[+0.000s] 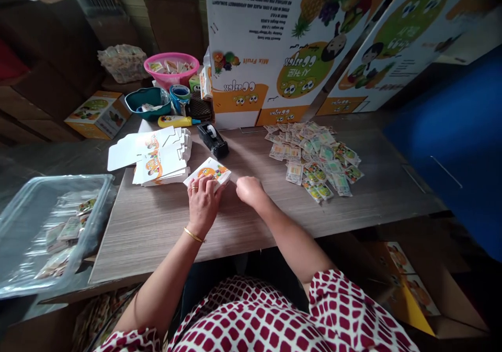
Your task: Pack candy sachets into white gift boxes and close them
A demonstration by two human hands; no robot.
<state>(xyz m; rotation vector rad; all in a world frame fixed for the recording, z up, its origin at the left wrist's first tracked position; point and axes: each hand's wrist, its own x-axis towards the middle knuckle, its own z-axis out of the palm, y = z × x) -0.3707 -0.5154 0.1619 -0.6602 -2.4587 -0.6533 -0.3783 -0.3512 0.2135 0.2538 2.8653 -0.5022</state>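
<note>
the left hand (202, 205) lies flat and open, fingers slightly spread, pressing down on a small printed paper carton (212, 173) on the wood-grain counter (157, 242). the right hand (250, 191) is loosely curled and has hold of nothing; it sits just to the right of that carton, not touching it, low over the counter. seen from the carton, a stack of flat white die-cut cartons (162, 166) lies just to the left, and a black tape dispenser (212, 140) stands just beyond. a loose heap of printed sachets (317, 158) is spread well to the right. a clear plastic tub (50, 226) with more sachets inside sits well to the left, and a pink basin (170, 67) stands farther back.
</note>
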